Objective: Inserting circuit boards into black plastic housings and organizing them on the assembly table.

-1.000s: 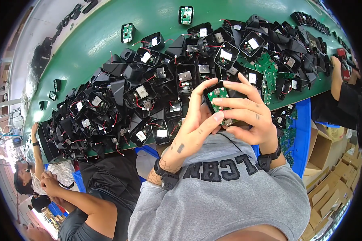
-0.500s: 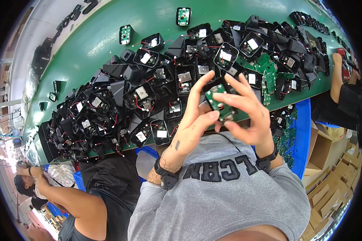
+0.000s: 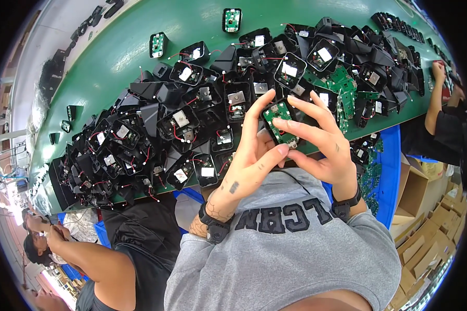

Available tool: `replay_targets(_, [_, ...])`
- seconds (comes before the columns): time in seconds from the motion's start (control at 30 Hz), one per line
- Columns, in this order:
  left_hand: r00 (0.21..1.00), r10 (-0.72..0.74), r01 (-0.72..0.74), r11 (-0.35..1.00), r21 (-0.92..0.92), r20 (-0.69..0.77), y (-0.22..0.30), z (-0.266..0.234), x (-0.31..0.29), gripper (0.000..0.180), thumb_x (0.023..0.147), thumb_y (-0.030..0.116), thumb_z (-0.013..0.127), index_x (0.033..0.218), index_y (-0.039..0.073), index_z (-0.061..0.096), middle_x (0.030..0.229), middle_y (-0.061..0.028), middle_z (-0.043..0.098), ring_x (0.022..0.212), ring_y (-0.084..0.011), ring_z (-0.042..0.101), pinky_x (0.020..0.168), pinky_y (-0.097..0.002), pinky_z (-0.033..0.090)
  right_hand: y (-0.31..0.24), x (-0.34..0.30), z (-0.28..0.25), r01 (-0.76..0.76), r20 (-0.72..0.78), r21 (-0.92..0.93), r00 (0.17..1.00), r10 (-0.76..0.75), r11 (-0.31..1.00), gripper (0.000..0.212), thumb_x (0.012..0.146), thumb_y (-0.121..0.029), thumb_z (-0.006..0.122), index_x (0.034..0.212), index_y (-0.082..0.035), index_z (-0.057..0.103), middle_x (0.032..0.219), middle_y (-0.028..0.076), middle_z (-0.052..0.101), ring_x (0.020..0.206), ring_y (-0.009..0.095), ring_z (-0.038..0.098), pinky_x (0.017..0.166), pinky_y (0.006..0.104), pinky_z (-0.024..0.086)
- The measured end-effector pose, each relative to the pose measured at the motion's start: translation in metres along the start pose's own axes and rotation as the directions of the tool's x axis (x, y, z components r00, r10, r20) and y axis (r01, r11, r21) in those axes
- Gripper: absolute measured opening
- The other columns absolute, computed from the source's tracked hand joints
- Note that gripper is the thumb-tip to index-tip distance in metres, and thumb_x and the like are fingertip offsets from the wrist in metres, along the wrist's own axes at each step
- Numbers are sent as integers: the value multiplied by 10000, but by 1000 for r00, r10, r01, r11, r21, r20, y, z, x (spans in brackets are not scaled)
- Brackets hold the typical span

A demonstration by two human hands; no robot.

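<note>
In front of my chest, my left hand (image 3: pixel 250 161) is closed around a small black plastic housing (image 3: pixel 268 115), its thumb at the near end. A green circuit board (image 3: pixel 281 111) sits in the housing's open face, component side up. My right hand (image 3: pixel 331 151) curves over it from the right. Its index fingertip lies on the middle of the board and its thumb presses at the near edge, by my left thumb. The fingers behind the housing are partly hidden.
A heap of black housings (image 3: pixel 180 120) with red wires covers the green table (image 3: pixel 114 57). Loose green boards (image 3: pixel 341 85) lie right of my hands. Two board-fitted housings (image 3: pixel 232 20) stand at the back. A blue bin (image 3: pixel 392 176) is at right; co-workers sit on both sides.
My right thumb has come in against the near edge of the board, and the right fingers have shifted slightly. The board looks seated straighter in the housing.
</note>
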State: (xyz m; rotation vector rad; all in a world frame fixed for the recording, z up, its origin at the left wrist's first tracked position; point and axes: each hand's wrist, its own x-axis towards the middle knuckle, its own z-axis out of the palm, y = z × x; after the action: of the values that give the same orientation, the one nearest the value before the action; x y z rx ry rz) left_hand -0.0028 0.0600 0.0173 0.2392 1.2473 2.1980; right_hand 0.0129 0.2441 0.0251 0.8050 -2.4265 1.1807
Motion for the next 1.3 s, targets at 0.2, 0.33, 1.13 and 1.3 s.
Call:
replay_targets(0.2, [998, 41, -43, 999, 30, 47, 0, 6, 1, 716, 881, -52, 484, 1491, 137, 160, 1267, -106, 455, 914, -128, 551, 728, -256, 480, 1, -3, 10, -137, -209, 479, 942, 264, 867, 496, 752, -4, 680, 1236, -9, 571, 1269, 166, 578, 1199, 281, 542, 1004, 417, 415])
replay_targets(0.33, [1000, 25, -22, 983, 183, -16, 1, 12, 0, 700, 889, -16, 503, 1486, 139, 171, 1078, -84, 531, 786, -135, 574, 589, -241, 476, -1, -5, 12, -395, 80, 800, 816, 572, 452, 444, 848, 6, 648, 1275, 25, 530, 1238, 139, 582, 1086, 200, 593, 911, 314, 484])
replay_targets(1.13, [998, -54, 62, 874, 481, -31, 11, 15, 1, 778, 897, -59, 485, 1527, 159, 85, 1173, -169, 554, 806, -186, 641, 699, -327, 535, -10, -3, 19, -380, 34, 835, 757, 653, 397, 453, 828, -20, 677, 1248, 37, 518, 1201, 114, 587, 1095, 161, 565, 913, 304, 477])
replay_targets(1.3, [977, 206, -135, 779, 613, -46, -11, 7, 6, 682, 896, -23, 545, 1486, 74, 217, 1261, -191, 544, 1031, -238, 621, 809, -350, 501, 2, -3, 14, -397, 163, 857, 813, 559, 328, 440, 835, 21, 679, 1253, 6, 542, 1231, 76, 563, 1138, 158, 548, 948, 306, 468])
